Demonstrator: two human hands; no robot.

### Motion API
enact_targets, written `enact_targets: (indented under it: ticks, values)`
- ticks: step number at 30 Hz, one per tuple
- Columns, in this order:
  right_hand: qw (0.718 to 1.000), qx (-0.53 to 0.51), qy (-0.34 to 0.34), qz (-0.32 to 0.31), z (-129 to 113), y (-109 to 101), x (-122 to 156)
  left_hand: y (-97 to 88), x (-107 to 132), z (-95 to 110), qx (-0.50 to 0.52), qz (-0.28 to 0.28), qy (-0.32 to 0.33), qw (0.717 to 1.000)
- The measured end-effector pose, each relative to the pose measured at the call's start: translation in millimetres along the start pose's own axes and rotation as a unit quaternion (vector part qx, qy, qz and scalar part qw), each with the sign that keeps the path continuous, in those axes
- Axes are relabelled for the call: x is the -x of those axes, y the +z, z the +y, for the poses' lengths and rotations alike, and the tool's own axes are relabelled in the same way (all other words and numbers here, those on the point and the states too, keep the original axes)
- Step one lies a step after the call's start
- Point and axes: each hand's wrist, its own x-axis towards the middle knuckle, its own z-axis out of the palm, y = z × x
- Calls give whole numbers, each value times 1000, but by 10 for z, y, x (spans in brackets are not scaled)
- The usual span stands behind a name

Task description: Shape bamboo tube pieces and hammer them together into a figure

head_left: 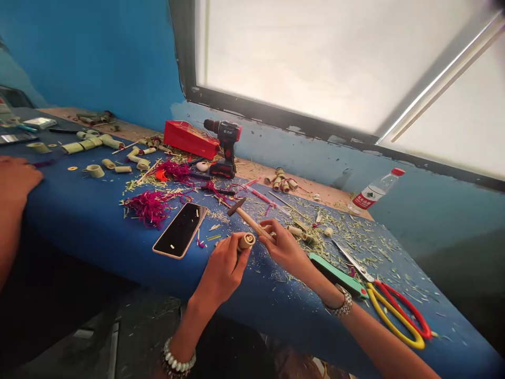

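Observation:
My left hand (221, 271) grips a short bamboo tube (246, 242) upright between fingers and thumb, with its hollow end showing. My right hand (286, 246) holds the wooden handle of a small hammer (252, 221) near the handle's end. The dark metal hammer head (235, 207) points away from me, past the tube and clear of it. Both hands rest just above a blue table top (268, 295) strewn with green shavings. A smartphone (180, 230) lies face up to the left of my left hand.
A co-worker's hand (18, 179) rests at the far left. Scissors with red and yellow handles (394, 316) and a green strip (335, 275) lie to the right. Further back stand a cordless drill (224, 150), a red box (190, 139), magenta fibre tufts (150, 208), and a plastic bottle (376, 190).

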Motion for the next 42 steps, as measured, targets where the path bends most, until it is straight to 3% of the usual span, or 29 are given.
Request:
enact_targets:
  ticks: [5, 9, 12, 15, 21, 25, 34, 39, 42]
  values:
    - [996, 56, -56, 34, -108, -126, 38, 13, -2, -1, 18, -9, 5, 1000]
    - [988, 57, -128, 64, -400, -212, -138, 11, 2, -34, 8, -18, 22, 1000]
    - [974, 3, -226, -32, -679, -97, -357, 22, -10, -95, -11, -17, 31, 999]
    - [953, -16, -259, -154, -827, 89, -530, 28, -29, -176, -16, -12, 26, 999]
    - [953, 0, -157, -260, -815, 225, -631, 31, -36, -302, -29, -18, 57, 998]
    - [941, 30, -132, -311, -862, 229, -622, 69, -7, -314, -39, -5, 61, 997]
    - [955, 65, -134, -258, -862, 330, -590, 138, 21, -348, -42, 29, 87, 995]
    - [977, -116, -26, -179, -805, 325, -606, 53, 18, -258, -43, 50, 79, 995]
    - [974, -208, -40, -78, -809, 111, -555, 25, 28, -210, -57, 48, 76, 994]
